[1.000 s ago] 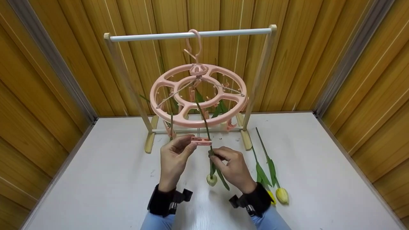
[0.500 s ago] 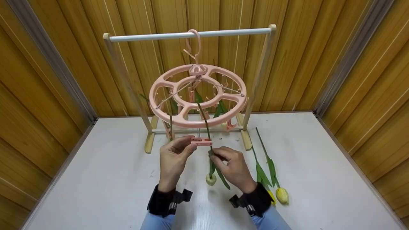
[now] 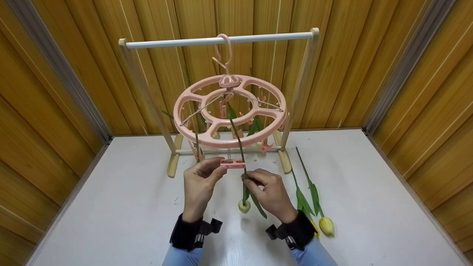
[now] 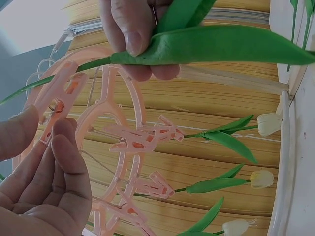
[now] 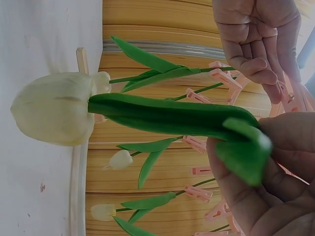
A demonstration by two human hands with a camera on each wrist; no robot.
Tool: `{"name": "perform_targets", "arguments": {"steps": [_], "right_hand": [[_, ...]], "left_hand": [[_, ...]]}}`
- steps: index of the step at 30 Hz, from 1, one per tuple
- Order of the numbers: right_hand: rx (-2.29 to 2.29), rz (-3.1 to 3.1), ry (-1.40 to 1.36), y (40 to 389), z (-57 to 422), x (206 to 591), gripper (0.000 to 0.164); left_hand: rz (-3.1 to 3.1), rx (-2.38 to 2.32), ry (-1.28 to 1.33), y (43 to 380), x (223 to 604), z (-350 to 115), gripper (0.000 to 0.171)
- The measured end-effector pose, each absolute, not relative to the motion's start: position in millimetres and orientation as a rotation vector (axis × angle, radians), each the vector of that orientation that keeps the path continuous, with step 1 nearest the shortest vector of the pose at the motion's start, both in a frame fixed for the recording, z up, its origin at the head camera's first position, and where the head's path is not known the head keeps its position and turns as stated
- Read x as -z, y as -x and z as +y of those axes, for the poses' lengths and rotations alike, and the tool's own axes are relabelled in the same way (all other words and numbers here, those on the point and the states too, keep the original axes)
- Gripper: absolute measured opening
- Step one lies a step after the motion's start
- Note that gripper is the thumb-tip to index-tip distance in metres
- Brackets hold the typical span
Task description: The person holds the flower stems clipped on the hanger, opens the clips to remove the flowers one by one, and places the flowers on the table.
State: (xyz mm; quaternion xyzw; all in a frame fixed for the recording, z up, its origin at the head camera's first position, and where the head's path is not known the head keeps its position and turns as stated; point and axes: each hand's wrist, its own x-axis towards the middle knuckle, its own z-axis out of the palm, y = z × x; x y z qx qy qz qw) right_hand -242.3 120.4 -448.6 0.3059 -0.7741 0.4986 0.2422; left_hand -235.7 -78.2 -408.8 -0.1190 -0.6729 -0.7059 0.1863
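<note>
My left hand [image 3: 199, 184] pinches a pink clothespin [image 3: 232, 163] between thumb and fingers, below the front rim of the round pink hanger [image 3: 229, 142]. The clothespin's far end meets the stem of a white tulip [image 3: 244, 207], which points head down. My right hand [image 3: 269, 192] pinches that stem just under the clothespin, where the green leaves [image 4: 216, 44] begin. In the left wrist view the stem passes across the tip of the clothespin [image 4: 61, 96]. In the right wrist view the flower head [image 5: 54, 109] hangs free of the fingers.
The hanger hooks over the white bar [image 3: 177, 42] of a wooden stand. Several white tulips [image 4: 268, 124] hang from other clothespins [image 4: 153, 184] on it. Two yellow tulips [image 3: 326, 226] lie on the white table [image 3: 369, 207] at right. Wood-patterned walls [image 3: 332, 74] enclose the table.
Both hands keep their grips and nearly the same places. The hanger and the tulip sway only slightly.
</note>
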Motion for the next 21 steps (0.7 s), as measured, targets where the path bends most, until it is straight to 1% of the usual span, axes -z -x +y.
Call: {"name": "perform_targets", "arguments": {"steps": [11, 21], "right_hand": [[-1.365, -2.115, -0.837, 241.9, 120.8, 446.9, 0.014], [-1.395, -2.116, -0.823, 242.1, 123.8, 445.6, 0.013]], "left_hand": [[-1.870, 2.008, 0.335, 236.1, 409.3, -79.2, 0.023], [-1.899, 1.962, 0.348, 236.7, 408.9, -79.3, 0.026]]}}
